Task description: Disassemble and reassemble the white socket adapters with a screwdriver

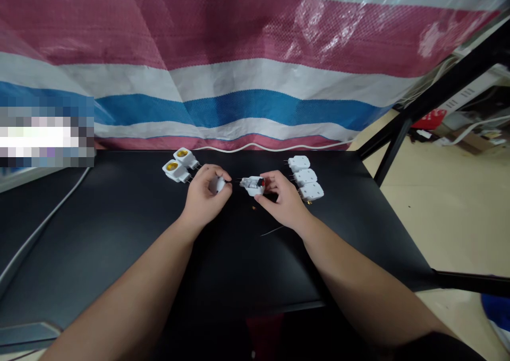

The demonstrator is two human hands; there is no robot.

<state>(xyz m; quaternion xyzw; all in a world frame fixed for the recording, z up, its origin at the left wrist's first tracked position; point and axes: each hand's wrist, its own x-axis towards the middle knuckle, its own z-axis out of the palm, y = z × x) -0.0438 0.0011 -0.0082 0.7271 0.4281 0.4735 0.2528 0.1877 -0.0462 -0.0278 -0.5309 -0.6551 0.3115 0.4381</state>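
Observation:
My left hand [205, 194] is closed around a white plastic piece [217, 185], mostly hidden by the fingers; a small dark tip shows at the thumb and forefinger. Opposite it, my right hand [281, 196] pinches an open white plug housing [252, 186] with metal parts inside and a red and black piece at its right end. Thin metal prongs point from this housing towards my left hand. Just below lies a tiny brass-coloured bit [254, 208] on the table.
Two white lamp sockets [172, 167] with gold-coloured insides lie left of my hands on the black table [131, 202]. Several white plug housings [305, 177] sit in a row at right, a small brass piece [309, 202] beside them. A thin wire [272, 231] lies nearer me. Striped sheeting [247, 106] hangs behind.

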